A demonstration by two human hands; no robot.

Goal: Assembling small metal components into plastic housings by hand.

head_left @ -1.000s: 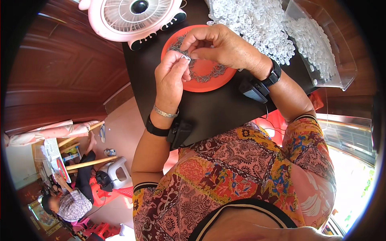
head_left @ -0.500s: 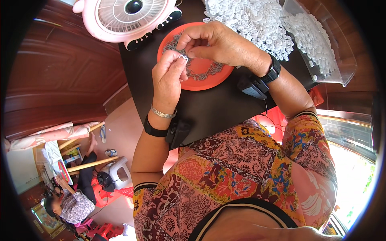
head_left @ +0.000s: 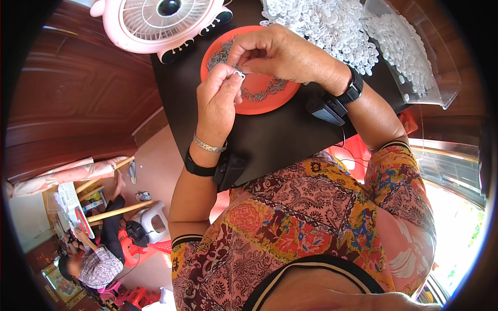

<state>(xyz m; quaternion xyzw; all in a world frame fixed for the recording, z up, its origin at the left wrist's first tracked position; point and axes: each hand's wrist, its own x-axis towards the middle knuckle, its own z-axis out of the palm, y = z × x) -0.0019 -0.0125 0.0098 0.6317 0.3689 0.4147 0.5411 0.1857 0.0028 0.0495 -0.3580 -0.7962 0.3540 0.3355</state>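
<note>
**A small white piece [head_left: 239, 75] pinched in the left hand [head_left: 215, 103], over an orange dish [head_left: 262, 109]**

The small white piece sits at the tips of the left thumb and forefinger, which close on it with no gap; its looped end projects free, a hold that probably leaves that end within the other hand's reach. The right hand [head_left: 288, 59] comes in from the right, its thumb and forefinger bent close together just beside the piece. Whether they grip anything is too small to tell.

Below both hands lies the dish, holding a ring of small grey pieces [head_left: 267, 93] around a mostly bare middle. Its low, open shape likely keeps them together and easy to pick from.

Beyond the dish, to the right, a heap of white pieces [head_left: 327, 33] spreads over the far part of the dark counter [head_left: 280, 137]. Farther right, a clear tray [head_left: 441, 97] holds more, its walls apparently containing them. A pink fan [head_left: 179, 39] stands at the far left, well off the pieces, perhaps to leave the working area free.
</note>
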